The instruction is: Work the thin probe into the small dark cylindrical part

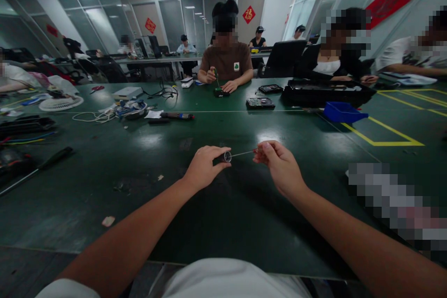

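My left hand (204,165) is closed, with thumb and fingers gripping a small dark cylindrical part (227,156). The round end with a pale rim faces right. Across from it, my right hand (277,160) pinches a thin metal rod (242,153) between thumb and fingers. That rod runs left to the rim of the round part; whether it goes inside or only touches it, I cannot tell. Something reddish shows at my right fingertips, too small to name. Both hands are just above the dark green tabletop (216,223).
A long screwdriver (52,158) lies at left. Beyond my hands are a black-and-red pen-like tool (177,115), a wire bundle (131,109), a circuit-board device (260,103) and a blue bin (344,111). Across the table, a person (226,58) works with a green-handled tool. Yellow tape (398,143) marks the right side.
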{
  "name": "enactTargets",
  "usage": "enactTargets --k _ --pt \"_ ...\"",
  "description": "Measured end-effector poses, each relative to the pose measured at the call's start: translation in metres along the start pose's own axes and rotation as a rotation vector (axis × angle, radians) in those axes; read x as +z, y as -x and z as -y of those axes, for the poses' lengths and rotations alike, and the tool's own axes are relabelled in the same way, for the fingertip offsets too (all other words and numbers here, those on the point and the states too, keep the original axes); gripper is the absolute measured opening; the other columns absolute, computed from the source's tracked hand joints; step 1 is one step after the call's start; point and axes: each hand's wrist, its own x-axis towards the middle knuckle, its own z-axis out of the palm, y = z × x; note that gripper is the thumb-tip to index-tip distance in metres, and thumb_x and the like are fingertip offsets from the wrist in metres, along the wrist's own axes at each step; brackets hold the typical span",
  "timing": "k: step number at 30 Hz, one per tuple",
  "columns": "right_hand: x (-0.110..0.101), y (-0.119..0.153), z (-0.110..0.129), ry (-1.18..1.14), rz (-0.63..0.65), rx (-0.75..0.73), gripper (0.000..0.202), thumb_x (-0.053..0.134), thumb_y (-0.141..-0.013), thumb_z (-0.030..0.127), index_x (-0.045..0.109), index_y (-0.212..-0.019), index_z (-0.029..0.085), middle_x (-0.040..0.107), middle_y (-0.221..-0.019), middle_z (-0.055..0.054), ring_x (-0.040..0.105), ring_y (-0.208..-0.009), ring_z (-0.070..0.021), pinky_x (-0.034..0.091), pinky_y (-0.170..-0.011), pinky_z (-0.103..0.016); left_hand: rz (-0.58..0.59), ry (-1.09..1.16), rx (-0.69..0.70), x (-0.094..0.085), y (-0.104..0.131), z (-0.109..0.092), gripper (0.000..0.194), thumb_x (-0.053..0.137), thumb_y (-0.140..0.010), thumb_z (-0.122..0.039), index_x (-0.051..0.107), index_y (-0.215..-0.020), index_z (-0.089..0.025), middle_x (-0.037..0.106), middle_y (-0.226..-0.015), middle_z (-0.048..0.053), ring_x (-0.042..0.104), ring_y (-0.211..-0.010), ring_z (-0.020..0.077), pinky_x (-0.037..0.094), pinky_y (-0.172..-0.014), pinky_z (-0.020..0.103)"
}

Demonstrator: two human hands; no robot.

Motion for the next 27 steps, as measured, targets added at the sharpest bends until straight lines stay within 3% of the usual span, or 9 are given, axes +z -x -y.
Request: enactTargets --k 7,13,19,24,27 --pt "0.000 0.004 0.007 0.116 0.036 -0.091 0.027 0.060 -0.091 0.047 0.066 -0.092 0.020 0.070 -0.079 -0.003 0.065 -0.070 -0.0175 0.053 -0.070 -0.035 0.013 -0.009 0.004 0.002 0.001 0.002 0.044 0.075 -0.086 -0.030 0.065 -0.129 -0.025 0.072 -0.118 0.005 0.063 -0.107 0.0236 0.047 -0.097 0.042" --pt "-0.004 0.009 0.022 0.467 0.026 -0.103 0.038 0.063 -0.088 0.055 0.073 -0.079 0.020 0.064 -0.056 -0.001 0.053 -0.047 -0.0142 0.036 -0.048 -0.029 0.037 -0.013 -0.016 0.002 0.001 0.001 0.045 0.076 -0.086 -0.030 0.065 -0.130 -0.025 0.073 -0.117 0.005 0.063 -0.106 0.0241 0.047 -0.096 0.043" --pt "-0.003 0.009 0.018 0.402 0.106 -0.156 0.023 0.056 -0.091 0.040 0.068 -0.093 0.021 0.072 -0.077 -0.004 0.067 -0.071 -0.0201 0.048 -0.063 -0.032 0.039 0.007 -0.023 0.001 0.001 0.000 0.042 0.074 -0.087 -0.027 0.065 -0.128 -0.025 0.072 -0.119 0.004 0.063 -0.107 0.0238 0.048 -0.096 0.042" --pt "-0.003 0.009 0.016 0.488 0.153 -0.104 0.036 0.044 -0.098 0.047 0.068 -0.089 0.023 0.065 -0.066 -0.001 0.060 -0.057 -0.0179 0.043 -0.055 -0.031 0.024 0.019 -0.013 0.002 0.001 0.003 0.042 0.074 -0.088 -0.028 0.065 -0.129 -0.026 0.072 -0.120 0.005 0.063 -0.109 0.0238 0.047 -0.098 0.043" --pt "-0.004 0.010 0.013 0.459 0.132 -0.128 0.029 0.045 -0.098 0.044 0.065 -0.102 0.024 0.067 -0.074 -0.001 0.060 -0.061 -0.0178 0.045 -0.058 -0.032 0.035 0.018 -0.007 0.002 0.001 0.001 0.042 0.074 -0.087 -0.027 0.065 -0.129 -0.025 0.072 -0.120 0.005 0.063 -0.109 0.0239 0.047 -0.097 0.043"
